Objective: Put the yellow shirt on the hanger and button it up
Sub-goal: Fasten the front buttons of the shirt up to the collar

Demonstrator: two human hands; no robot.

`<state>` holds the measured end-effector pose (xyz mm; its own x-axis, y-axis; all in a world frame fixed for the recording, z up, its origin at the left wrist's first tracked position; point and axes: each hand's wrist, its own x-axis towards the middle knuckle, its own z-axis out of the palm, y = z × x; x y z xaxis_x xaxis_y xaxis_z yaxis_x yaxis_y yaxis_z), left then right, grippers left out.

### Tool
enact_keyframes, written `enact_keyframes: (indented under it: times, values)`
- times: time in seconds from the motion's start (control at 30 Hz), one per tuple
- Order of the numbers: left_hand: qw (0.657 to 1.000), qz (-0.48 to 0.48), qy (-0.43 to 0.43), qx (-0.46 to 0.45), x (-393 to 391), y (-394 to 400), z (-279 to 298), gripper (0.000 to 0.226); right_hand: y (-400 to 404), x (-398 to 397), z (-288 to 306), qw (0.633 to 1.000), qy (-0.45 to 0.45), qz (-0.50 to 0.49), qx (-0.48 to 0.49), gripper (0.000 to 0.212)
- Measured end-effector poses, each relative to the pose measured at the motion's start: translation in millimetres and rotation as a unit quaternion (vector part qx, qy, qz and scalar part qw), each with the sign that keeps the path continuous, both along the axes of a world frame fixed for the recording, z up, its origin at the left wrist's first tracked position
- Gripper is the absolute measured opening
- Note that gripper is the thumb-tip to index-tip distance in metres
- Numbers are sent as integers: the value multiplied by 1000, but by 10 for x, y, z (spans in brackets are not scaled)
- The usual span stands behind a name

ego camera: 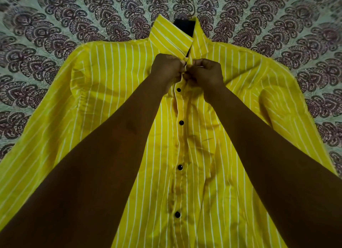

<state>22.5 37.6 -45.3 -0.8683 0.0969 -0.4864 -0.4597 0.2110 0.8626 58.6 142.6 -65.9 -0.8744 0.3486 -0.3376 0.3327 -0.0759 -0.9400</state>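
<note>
A yellow shirt with thin white stripes lies spread flat, front up, collar at the far end. Several black buttons run down its closed front placket. A dark piece of the hanger shows inside the collar opening; the rest is hidden by the cloth. My left hand pinches the left edge of the placket just under the collar. My right hand pinches the right edge at the same spot, knuckles touching the left. The button between my fingers is hidden.
The shirt rests on a pale bedspread printed with dark paisley shapes, which stretches out on all sides. Both sleeves fan outward to the left and right. My forearms cross over the lower part of the shirt.
</note>
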Motion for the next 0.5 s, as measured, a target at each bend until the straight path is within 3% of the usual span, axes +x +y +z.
enact_keyframes:
  times: [0.17,0.43,0.5]
  values:
    - [997,-12,0,-71,-54,42,-7,27,-3,28,-20,999,17,-13,-29,21]
    - [995,28,-3,-94,-68,117,-10,9,-20,77,-100,998,58,-22,-4,24]
    - [995,40,-12,-90,-92,124,-11,17,-31,100,-99,998,61,-25,-15,24]
